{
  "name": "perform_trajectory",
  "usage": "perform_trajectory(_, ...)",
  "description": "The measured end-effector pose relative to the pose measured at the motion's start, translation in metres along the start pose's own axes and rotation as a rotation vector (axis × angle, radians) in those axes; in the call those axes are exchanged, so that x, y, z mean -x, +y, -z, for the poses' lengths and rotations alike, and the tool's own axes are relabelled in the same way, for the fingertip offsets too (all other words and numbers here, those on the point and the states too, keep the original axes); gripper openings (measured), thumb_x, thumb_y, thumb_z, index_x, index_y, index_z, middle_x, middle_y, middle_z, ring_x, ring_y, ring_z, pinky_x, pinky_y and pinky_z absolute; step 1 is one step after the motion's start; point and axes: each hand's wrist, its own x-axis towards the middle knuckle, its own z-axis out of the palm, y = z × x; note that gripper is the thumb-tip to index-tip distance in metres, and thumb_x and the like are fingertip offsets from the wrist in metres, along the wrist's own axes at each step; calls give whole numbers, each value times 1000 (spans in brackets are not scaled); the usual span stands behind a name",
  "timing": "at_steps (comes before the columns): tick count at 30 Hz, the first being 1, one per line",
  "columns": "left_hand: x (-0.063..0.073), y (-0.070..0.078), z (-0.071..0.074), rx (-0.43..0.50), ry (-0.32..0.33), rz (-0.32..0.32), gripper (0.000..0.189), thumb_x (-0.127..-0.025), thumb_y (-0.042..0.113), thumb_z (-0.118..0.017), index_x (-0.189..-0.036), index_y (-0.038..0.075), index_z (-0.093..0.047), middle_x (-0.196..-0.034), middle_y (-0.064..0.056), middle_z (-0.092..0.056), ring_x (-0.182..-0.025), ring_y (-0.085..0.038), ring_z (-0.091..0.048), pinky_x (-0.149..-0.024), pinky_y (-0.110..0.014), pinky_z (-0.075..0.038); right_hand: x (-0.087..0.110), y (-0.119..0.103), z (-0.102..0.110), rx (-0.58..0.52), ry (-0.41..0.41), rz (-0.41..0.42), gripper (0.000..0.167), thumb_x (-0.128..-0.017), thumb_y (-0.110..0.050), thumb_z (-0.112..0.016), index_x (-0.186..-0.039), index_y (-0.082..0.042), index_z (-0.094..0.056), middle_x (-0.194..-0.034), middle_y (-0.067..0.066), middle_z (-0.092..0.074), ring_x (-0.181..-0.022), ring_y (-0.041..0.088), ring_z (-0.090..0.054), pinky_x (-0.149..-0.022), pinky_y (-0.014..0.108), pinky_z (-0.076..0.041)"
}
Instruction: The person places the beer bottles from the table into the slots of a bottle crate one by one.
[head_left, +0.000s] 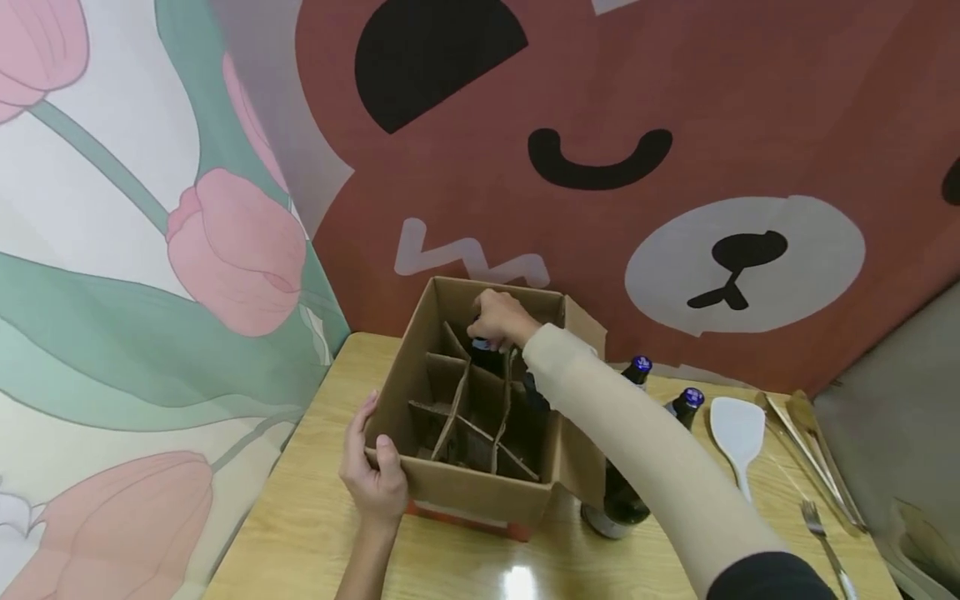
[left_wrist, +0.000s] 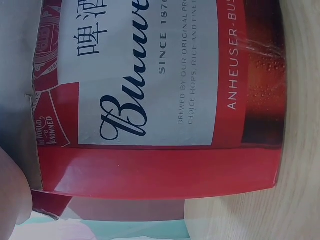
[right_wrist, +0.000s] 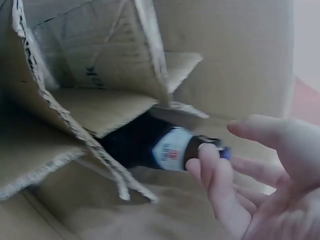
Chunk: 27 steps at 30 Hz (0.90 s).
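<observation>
An open cardboard beer box (head_left: 480,493) stands on the wooden table, split by cardboard dividers (head_left: 459,406). My left hand (head_left: 375,479) grips its near left corner, thumb over the rim. In the left wrist view the box's red and white printed side (left_wrist: 150,172) fills most of the picture. My right hand (head_left: 501,318) reaches into the far part of the box and holds a dark beer bottle (right_wrist: 172,150) by the neck, just below its blue cap. That bottle leans among the dividers, its lower part hidden. Another dark shape (head_left: 534,392) shows beside my right sleeve.
Right of the box stand beer bottles with blue caps (head_left: 641,365), partly hidden by my right arm. Farther right lie a white spatula (head_left: 738,433), a fork (head_left: 821,529) and long utensils (head_left: 813,458). A box flap (head_left: 581,467) sticks out rightward. A printed cloth (head_left: 480,192) hangs behind.
</observation>
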Motion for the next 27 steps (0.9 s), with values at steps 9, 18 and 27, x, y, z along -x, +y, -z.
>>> perform_trajectory(9,-4,-5,5,17,-1,14,40,-81,-4,-42,-112,-22,-59,-112,-37,-62,-113,-30,-62,-100,-27,-45,38,-23,42,176,47,121,49,-94,-35,-65,-137,-14,-60,-133,7,-60,-76,18,-60,-65,34,-51)
perform_trajectory(18,-3,-18,11,19,31,34,41,-81,0,-42,-112,-21,-60,-111,-36,-64,-61,1,-55,-59,-12,-44,102,29,90,263,136,163,35,-91,-30,-67,-119,-10,-71,-109,8,-68,-73,20,-55,-64,36,-44)
perform_trajectory(27,7,-49,28,41,82,45,41,-84,3,-43,-113,-19,-62,-115,-33,-64,-43,2,-32,-35,-12,-17,126,94,102,256,156,133,40,-90,-26,-70,-120,0,-69,-123,20,-64,-90,27,-65,-80,46,-52)
